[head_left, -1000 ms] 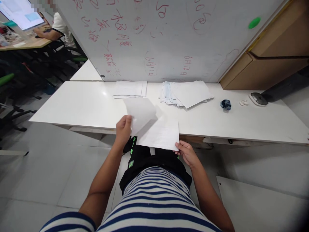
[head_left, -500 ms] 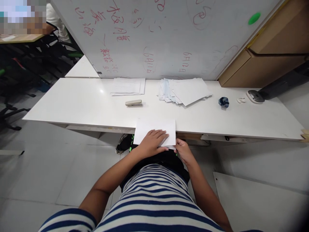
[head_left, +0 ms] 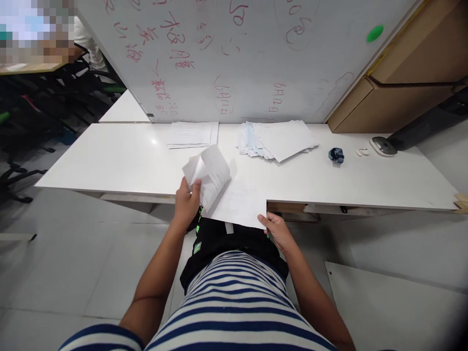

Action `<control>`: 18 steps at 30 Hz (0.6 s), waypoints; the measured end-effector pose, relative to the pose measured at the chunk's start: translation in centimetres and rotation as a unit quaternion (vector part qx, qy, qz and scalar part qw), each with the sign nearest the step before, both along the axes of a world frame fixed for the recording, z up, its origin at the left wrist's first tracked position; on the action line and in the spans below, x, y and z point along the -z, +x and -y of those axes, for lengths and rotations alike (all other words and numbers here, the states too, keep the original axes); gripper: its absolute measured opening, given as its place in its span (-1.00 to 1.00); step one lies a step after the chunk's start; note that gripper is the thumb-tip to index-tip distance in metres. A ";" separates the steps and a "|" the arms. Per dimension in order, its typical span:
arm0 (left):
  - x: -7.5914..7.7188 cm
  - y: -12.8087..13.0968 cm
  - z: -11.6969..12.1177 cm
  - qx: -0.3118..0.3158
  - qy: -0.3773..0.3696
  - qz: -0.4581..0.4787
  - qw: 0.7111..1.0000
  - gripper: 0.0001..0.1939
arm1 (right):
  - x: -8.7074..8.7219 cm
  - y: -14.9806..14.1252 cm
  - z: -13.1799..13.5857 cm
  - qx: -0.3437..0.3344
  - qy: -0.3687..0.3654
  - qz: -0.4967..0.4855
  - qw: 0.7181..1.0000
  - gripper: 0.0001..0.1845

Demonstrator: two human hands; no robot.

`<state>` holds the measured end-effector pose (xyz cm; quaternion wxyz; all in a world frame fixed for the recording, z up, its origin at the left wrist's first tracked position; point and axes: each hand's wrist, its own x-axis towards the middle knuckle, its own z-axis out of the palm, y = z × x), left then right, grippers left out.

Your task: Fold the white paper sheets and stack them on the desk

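A set of white printed sheets (head_left: pixel 237 207) lies at the near edge of the long white table (head_left: pixel 109 161), hanging slightly over it. My left hand (head_left: pixel 186 202) is closed on the left corner of the top pages (head_left: pixel 210 173), which are lifted and curled upward. My right hand (head_left: pixel 276 229) pinches the lower right corner of the sheets that stay flat. A neat pile of paper (head_left: pixel 193 134) lies at the back, left of centre, and a fanned heap of papers (head_left: pixel 278 139) lies to its right.
A whiteboard (head_left: pixel 237 53) with red writing stands behind the table. On the table's right part lie a small dark blue object (head_left: pixel 335 155), a small white item (head_left: pixel 361 152) and a grey oval device (head_left: pixel 380 146). Cardboard boxes (head_left: pixel 409 73) stand at back right. Chairs (head_left: pixel 22 122) at left.
Half a second ago my left hand lay flat on the sheets; now it has lifted and curled the top pages up to the left. The stapler then seen on the table is now hidden.
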<state>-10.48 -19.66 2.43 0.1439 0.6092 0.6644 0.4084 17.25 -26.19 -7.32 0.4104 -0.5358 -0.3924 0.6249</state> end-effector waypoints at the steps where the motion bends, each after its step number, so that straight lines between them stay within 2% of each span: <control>1: -0.3 -0.6 0.0 -0.013 0.009 0.022 1.000 -0.54 | 0.1 0.0 0.0 -0.002 0.001 0.002 1.000 -0.55; 5: -0.5 -1.0 0.3 -0.007 0.006 0.024 1.000 -0.52 | -0.1 -0.1 0.0 -0.005 0.003 -0.002 1.000 -0.56; 7: -0.1 0.0 0.7 0.040 -0.014 -0.011 0.999 -0.52 | -0.3 -0.2 0.0 0.002 0.000 -0.014 1.000 -0.58; 9: 0.3 1.4 1.1 0.126 -0.031 -0.058 0.990 -0.53 | -0.6 -0.2 0.0 0.002 -0.004 -0.028 1.000 -0.60; 11: 0.9 3.1 1.7 0.237 -0.035 -0.113 0.964 -0.47 | -0.8 -0.1 0.1 -0.006 -0.010 -0.040 0.999 -0.62; 14: 1.7 5.4 2.8 0.379 -0.037 -0.191 0.904 -0.19 | -1.0 0.0 0.2 -0.015 -0.011 -0.049 0.999 -0.68; 16: 2.4 6.5 3.4 0.427 -0.043 -0.229 0.874 -0.10 | -1.2 0.0 0.2 -0.016 -0.002 -0.058 0.998 -0.72; 18: 3.0 7.2 3.8 0.434 -0.048 -0.252 0.863 -0.21 | -1.5 -0.1 0.2 -0.019 0.012 -0.071 0.997 -0.73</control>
